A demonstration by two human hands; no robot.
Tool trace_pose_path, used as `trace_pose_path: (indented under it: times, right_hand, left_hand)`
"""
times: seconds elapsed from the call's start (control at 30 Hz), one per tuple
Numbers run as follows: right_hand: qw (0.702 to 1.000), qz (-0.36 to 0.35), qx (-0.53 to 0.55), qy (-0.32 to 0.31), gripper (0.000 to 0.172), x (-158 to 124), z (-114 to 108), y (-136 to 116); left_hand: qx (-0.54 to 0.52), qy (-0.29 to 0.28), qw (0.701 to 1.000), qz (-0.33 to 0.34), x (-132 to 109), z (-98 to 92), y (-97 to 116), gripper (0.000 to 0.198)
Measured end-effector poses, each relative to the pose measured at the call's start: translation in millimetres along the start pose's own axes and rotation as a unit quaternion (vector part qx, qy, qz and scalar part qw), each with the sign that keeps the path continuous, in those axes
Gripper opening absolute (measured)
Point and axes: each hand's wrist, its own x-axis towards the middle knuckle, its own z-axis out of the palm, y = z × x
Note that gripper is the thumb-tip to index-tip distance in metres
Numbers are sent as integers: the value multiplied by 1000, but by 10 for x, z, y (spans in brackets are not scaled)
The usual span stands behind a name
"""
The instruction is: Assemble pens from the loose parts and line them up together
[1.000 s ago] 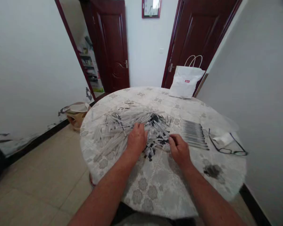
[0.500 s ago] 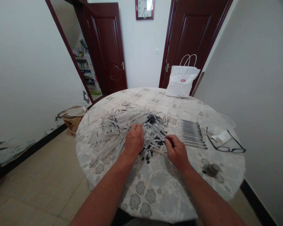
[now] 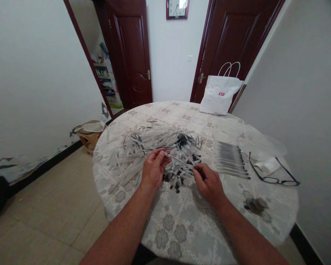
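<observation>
A slim whitish pen (image 3: 179, 160) spans the gap between my two hands. My left hand (image 3: 155, 167) pinches its left end between thumb and fingers, over the pile. My right hand (image 3: 208, 180) is closed on the right end, its fingertips hiding that tip. Below lies a loose pile of translucent pen barrels (image 3: 132, 162), with dark thin refills (image 3: 183, 140) bunched at its far right part. Small black-and-clear caps (image 3: 179, 180) are scattered at the pile's near edge. Right of my right hand, several dark-tipped pens (image 3: 231, 160) lie side by side in a neat row.
The round table has a flowered cloth (image 3: 168, 235). Black-framed glasses (image 3: 273, 180) and a white roll (image 3: 268, 165) lie at the right, with a dark grey lump (image 3: 256, 206) nearer me. A white paper bag (image 3: 220, 95) stands at the far edge; a stool (image 3: 89, 136) is at left.
My left hand has turned so its thumb and fingers show, and the pen between my hands is now plainly visible. My right hand remains near the same place. The view has shifted slightly.
</observation>
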Motion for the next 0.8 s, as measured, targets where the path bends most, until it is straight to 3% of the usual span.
trace_pose_path:
  times: [0.37, 0.67, 0.8]
  right_hand:
    - [999, -23, -24, 4, 14, 1, 10, 13]
    - [994, -97, -48, -12, 21, -14, 17, -23]
    - [999, -46, -6, -5, 22, -22, 7, -82]
  left_hand:
    - [26, 3, 1000, -2, -7, 0, 5, 34]
    - [50, -2, 998, -26, -18, 3, -17, 38]
    - [42, 0, 999, -21, -14, 30, -37, 37]
